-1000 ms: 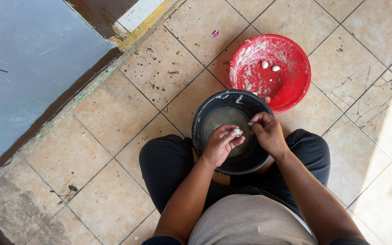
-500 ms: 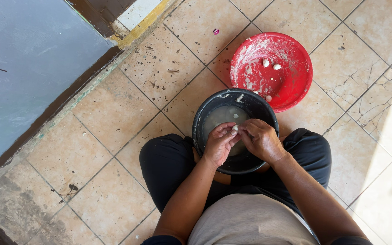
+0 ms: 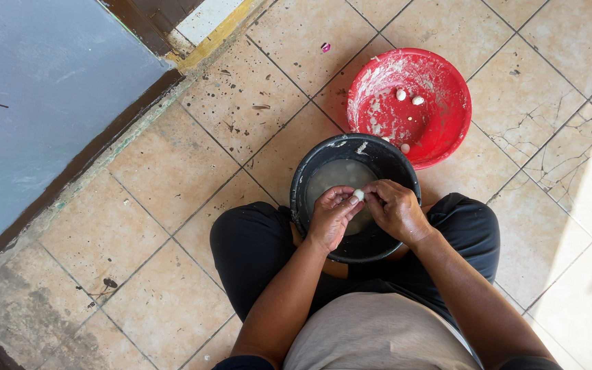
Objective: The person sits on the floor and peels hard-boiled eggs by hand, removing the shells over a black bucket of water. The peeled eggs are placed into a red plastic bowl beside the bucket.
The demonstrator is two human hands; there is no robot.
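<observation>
Pinching a white lump between my left hand and right hand over the black bowl; red basin beyond.

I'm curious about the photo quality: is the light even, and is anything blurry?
Head view: bright sunlight washes out the floor tiles at the right edge, the rest lies in soft shade; the hands, left and right, over the black bowl look sharp.
</observation>
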